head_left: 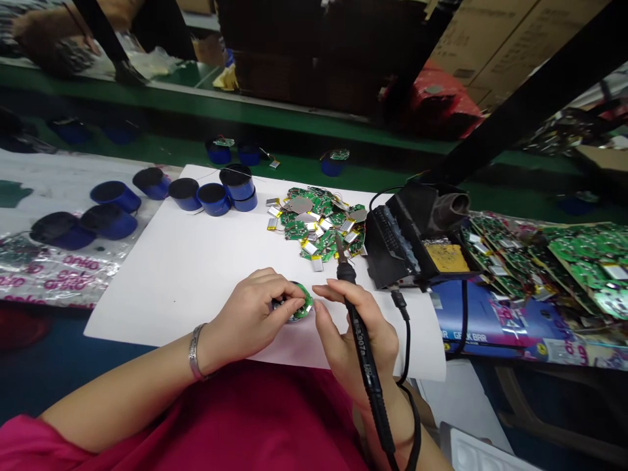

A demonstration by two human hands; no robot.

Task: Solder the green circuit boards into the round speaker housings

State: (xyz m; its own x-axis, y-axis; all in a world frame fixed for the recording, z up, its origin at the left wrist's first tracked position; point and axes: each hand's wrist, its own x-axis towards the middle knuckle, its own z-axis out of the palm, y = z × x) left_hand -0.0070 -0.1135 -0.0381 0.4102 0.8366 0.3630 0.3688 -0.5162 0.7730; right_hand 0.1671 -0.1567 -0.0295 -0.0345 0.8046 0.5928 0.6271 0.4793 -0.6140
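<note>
Low over the white sheet (206, 261), my left hand (265, 307) is closed on a small round green circuit board (305, 301), thumb on top. A dark round part shows under the board, mostly hidden by the fingers. My right hand (363, 320) holds a black soldering iron (366, 353), its tip pointing away from me. Thumb and forefinger of that hand are apart, just right of the board. Beyond my hands lies a pile of green circuit boards (324, 245) with small silver battery cells (317, 263).
Several blue cylinders with black tops (214, 198) stand at the left. A black soldering station (412, 229) with a yellow sponge (445, 256) is at the right. More circuit boards (589, 255) lie beyond it. Across the green bench appears another person's arm (53, 29).
</note>
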